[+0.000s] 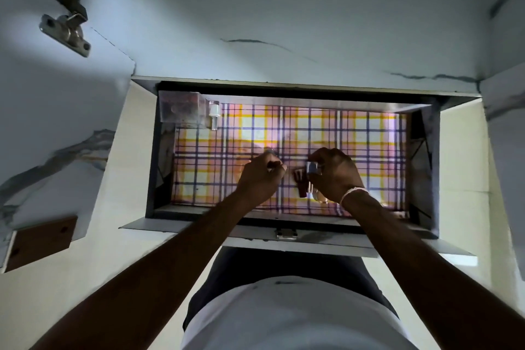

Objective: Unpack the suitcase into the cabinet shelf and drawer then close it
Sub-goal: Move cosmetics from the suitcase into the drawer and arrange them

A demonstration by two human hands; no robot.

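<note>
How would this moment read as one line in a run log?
drawer: open, plaid liner | left hand: grips small item | right hand: holds small shiny item | clear box: back-left corner

A home: marbled cabinet (pixel 284 23), hinged door, plaid-lined drawer (pixel 312 128).

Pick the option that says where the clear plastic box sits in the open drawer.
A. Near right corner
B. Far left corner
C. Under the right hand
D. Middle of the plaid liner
B: the clear plastic box sits in the far left corner of the drawer, beside a small white-capped bottle, while both hands work nearer the front over the plaid liner.
</note>
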